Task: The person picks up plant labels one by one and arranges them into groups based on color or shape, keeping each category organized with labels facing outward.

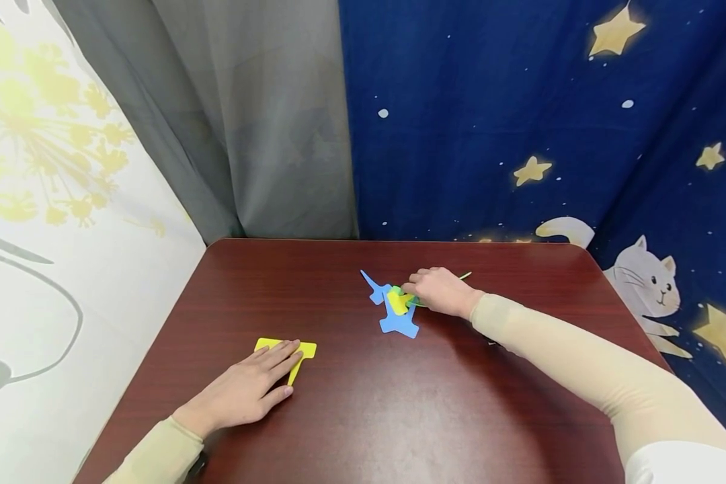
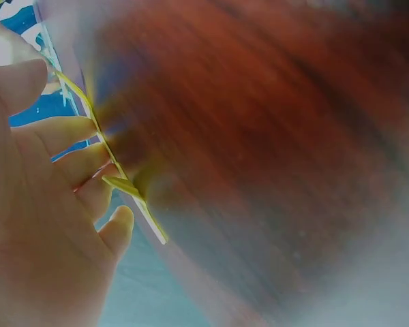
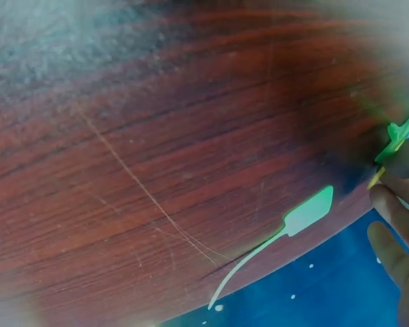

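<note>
1. Left hand [image 1: 248,386]: lies palm down over the yellow tag [image 1: 306,349] at the near left part of the table [image 1: 363,410]; fingers extended and slightly spread, thumb set apart
2. Yellow tag: T-shaped; its crossbar passes beneath the fingers, with both ends exposed; its tapered stem points toward the thumb; the left wrist view shows it nearly edge-on along the fingertips
3. Right hand [image 1: 440,291]: reaches to the pile beyond the table's middle, fingers bent down at its right side; whether it pinches a tag cannot be told
4. Pile: blue tags [image 1: 398,325] lie lowest, one stem pointing to the far left; a second yellow tag [image 1: 397,302] overlaps them, with green pieces [image 3: 394,142] at the fingertips
5. Right wrist view: a yellow edge [image 3: 376,178] shows between thumb and forefinger; the hand is partly outside this view
6. Loose green tag [image 3: 310,212]: lies on the table apart from the fingers, its thin stem curving away from the pile
7. Surroundings: a grey curtain [image 1: 278,121] and a blue curtain [image 1: 460,121] with stars hang behind the table; a white panel [image 1: 97,269] with yellow flowers stands at the left
</note>
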A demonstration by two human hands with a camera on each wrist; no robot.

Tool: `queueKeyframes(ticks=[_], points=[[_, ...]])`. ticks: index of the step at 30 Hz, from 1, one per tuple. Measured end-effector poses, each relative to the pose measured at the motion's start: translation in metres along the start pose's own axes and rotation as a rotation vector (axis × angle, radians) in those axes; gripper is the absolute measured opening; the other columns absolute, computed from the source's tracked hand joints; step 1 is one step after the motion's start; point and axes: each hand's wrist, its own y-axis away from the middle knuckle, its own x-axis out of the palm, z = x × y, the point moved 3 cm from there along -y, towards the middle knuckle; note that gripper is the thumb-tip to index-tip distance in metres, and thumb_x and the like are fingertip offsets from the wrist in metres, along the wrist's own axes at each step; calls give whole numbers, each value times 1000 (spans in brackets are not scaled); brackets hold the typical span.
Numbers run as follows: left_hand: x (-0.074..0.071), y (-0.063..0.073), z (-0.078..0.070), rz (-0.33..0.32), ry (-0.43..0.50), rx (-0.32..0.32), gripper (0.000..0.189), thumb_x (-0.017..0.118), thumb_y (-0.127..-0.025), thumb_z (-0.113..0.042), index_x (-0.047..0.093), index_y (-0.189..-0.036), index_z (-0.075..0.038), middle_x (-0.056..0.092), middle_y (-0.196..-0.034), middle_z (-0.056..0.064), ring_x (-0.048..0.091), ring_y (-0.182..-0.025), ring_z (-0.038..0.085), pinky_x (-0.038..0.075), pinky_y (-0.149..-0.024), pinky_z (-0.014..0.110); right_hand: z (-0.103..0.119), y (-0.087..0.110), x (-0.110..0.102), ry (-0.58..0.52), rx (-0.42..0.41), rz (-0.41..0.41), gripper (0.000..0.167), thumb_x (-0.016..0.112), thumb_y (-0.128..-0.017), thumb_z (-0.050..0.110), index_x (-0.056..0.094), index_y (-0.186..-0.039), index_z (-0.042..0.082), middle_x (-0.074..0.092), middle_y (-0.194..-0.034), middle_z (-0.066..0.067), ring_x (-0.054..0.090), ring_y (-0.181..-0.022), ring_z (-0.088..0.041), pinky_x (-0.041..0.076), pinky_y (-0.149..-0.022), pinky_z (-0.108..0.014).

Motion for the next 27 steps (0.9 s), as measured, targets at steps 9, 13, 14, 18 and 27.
queueKeyframes(ticks=[9, 13, 14, 18, 27], points=[[-1, -2, 0, 31, 13, -11, 60, 55, -103, -40, 45, -152, -7, 37, -159, 11, 36, -146, 26, 33, -116, 48, 0, 3, -8, 17, -77, -54, 22, 71, -87, 5, 74, -106, 16, 67, -87, 1, 62, -72, -16, 54, -63, -31], [-2, -3, 0, 40, 28, -28, 60, 55, -103, -41, 45, -152, -7, 37, -159, 11, 37, -145, 28, 34, -115, 47, -2, 5, -11, 46, -94, -103, 21, 71, -85, 4, 72, -102, 16, 65, -85, 1, 61, -68, -16, 53, -59, -31], [-3, -3, 0, 42, 30, -32, 60, 54, -104, -41, 45, -152, -7, 37, -159, 11, 37, -145, 28, 34, -115, 47, -2, 6, -12, 52, -95, -112, 21, 72, -84, 5, 72, -102, 16, 64, -85, 1, 61, -68, -16, 53, -58, -31], [-5, -4, -2, 49, 38, -43, 60, 53, -104, -42, 45, -152, -7, 38, -159, 11, 38, -144, 28, 34, -115, 48, -3, 8, -12, 32, -86, -138, 22, 73, -83, 7, 72, -103, 16, 63, -87, 1, 62, -69, -15, 54, -58, -30], [-6, -4, -3, 54, 43, -54, 60, 56, -103, -41, 46, -152, -8, 39, -158, 10, 39, -143, 30, 37, -113, 49, 0, 9, -14, -108, 2, -192, 18, 68, -90, 7, 76, -105, 13, 60, -93, 1, 58, -83, -14, 53, -59, -27]])
